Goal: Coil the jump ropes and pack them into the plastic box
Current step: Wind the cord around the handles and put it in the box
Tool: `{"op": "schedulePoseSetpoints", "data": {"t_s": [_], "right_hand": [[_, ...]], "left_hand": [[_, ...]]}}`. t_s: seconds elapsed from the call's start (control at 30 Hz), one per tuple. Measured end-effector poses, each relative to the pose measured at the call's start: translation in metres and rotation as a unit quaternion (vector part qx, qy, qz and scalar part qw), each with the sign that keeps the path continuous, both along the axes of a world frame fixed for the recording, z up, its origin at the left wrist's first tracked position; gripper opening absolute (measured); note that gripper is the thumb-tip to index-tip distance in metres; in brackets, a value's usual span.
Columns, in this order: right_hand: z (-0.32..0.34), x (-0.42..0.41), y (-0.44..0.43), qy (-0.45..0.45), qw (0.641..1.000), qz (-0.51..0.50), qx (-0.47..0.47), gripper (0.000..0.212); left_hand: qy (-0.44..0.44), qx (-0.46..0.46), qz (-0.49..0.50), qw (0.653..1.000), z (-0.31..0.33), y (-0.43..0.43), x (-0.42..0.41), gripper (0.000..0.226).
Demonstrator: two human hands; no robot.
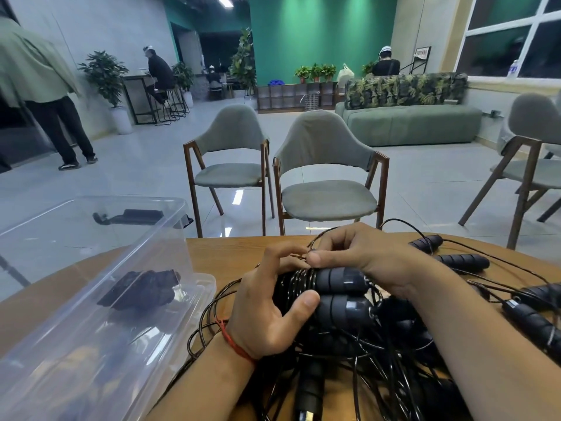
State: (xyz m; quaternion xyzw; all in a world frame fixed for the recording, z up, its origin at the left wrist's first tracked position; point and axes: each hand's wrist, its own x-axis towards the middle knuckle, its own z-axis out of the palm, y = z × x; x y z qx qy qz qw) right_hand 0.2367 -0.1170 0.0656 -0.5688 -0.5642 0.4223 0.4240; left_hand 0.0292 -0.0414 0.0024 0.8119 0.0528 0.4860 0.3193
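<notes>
A: What sat nearest?

B: A tangle of thin black cord jump ropes [379,369] with dark grey ribbed foam handles covered the near right of the round wooden table [224,253]. At near left stood a clear plastic storage box [127,344], its clear lid [91,220] raised behind it. One coiled black rope bundle [142,288] lay inside.

A: And the hands?

B: The left hand [267,311], with a red thread at the wrist, was wrapped around a pair of grey handles [340,294] laid side by side and bound with black cord. The right hand [361,253] was pinched closed on a strand of that cord just above the bundle, touching the left fingertips.

A: How many loose handles?

B: Two lay at the table's far right; others were buried in the tangle, so I could not give a total.

A: Beyond that?

B: Two grey upholstered chairs [328,177] with wooden legs faced the table, a third at far right. Farther off stood a green sofa [409,123], potted plants and a green wall, on a glossy tiled floor.
</notes>
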Motion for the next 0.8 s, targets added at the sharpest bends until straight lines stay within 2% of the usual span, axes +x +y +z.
{"op": "schedulePoseSetpoints", "data": {"t_s": [0.07,0.13,0.2,0.27,0.37,0.47,0.53,0.6,0.7,0.8], "right_hand": [[-0.003,-0.004,0.003,0.038,0.999,-0.009,-0.01,0.048],[-0.006,-0.01,0.009,0.035,0.999,-0.033,0.002,0.035],[-0.009,-0.014,0.013,0.001,0.998,-0.059,0.036,0.025],[-0.011,-0.02,0.014,-0.055,0.993,-0.067,0.074,0.033],[-0.016,-0.03,0.011,-0.164,0.978,-0.074,0.104,0.029],[-0.022,-0.039,0.012,-0.258,0.955,-0.088,0.115,0.025],[-0.025,-0.041,0.013,-0.304,0.941,-0.091,0.117,0.019],[-0.026,-0.037,0.014,-0.311,0.938,-0.102,0.111,0.016],[-0.024,-0.026,0.013,-0.335,0.927,-0.141,0.094,0.025],[-0.019,-0.013,0.012,-0.364,0.908,-0.188,0.084,0.029]], "left_hand": [[-0.028,-0.047,-0.004,0.999,-0.001,-0.001,0.001,0.046],[-0.054,-0.102,-0.013,0.993,-0.003,0.0,0.001,0.046],[-0.078,-0.163,-0.007,0.984,-0.004,0.004,0.002,0.047],[-0.121,-0.221,0.02,0.968,-0.001,0.009,0.003,0.045],[-0.195,-0.338,0.061,0.919,0.006,0.016,0.004,0.046],[-0.239,-0.435,0.057,0.866,0.008,0.023,0.004,0.048],[-0.263,-0.463,0.047,0.845,0.007,0.026,0.004,0.053],[-0.27,-0.474,0.04,0.837,0.007,0.028,0.003,0.056],[-0.279,-0.486,0.03,0.828,0.008,0.029,0.0,0.053],[-0.305,-0.509,0.043,0.804,0.009,0.035,-0.005,0.051]]}}
